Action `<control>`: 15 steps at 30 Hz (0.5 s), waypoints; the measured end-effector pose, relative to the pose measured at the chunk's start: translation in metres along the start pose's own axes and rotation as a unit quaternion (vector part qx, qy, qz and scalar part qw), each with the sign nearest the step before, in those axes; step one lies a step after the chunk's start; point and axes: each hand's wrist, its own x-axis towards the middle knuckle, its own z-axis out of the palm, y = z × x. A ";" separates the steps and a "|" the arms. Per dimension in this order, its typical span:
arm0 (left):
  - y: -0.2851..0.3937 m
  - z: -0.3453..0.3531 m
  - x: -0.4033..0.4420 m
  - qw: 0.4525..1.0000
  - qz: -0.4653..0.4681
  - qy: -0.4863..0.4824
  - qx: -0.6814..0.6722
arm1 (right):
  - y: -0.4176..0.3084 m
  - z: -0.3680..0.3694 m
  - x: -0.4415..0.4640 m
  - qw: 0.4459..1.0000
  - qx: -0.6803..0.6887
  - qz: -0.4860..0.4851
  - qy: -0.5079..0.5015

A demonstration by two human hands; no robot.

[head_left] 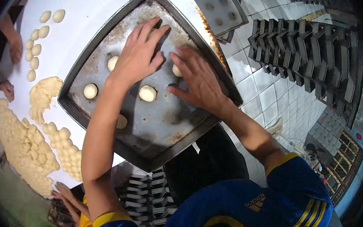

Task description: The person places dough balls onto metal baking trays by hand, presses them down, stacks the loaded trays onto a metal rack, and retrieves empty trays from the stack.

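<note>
A blue jersey (223, 208) is nearest. In the tray (160, 115) lie dough balls (147, 93); the left hand (140, 52) and right hand (198, 78), loosely splayed, each partly cover one, visibly gripping nothing, though contact is hard to judge. A careless sweep could stick balls together.

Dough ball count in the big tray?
6 visible in the tray: left-corner ball, centre ball, ball beside left wrist, ball partly behind left forearm, ball under left hand, ball partly behind right hand. Hands or arms may hide more.
</note>
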 end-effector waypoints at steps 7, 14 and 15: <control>-0.020 0.033 0.004 0.987 0.063 -0.045 0.143 | 0.018 0.033 0.000 0.989 -0.059 -0.108 -0.085; -0.020 -0.001 0.014 0.994 -0.001 0.080 -0.075 | 0.032 -0.008 0.002 0.875 0.483 0.035 0.006; -0.019 -0.001 0.013 0.998 0.011 0.055 -0.043 | 0.032 -0.006 0.002 0.875 0.482 0.036 0.005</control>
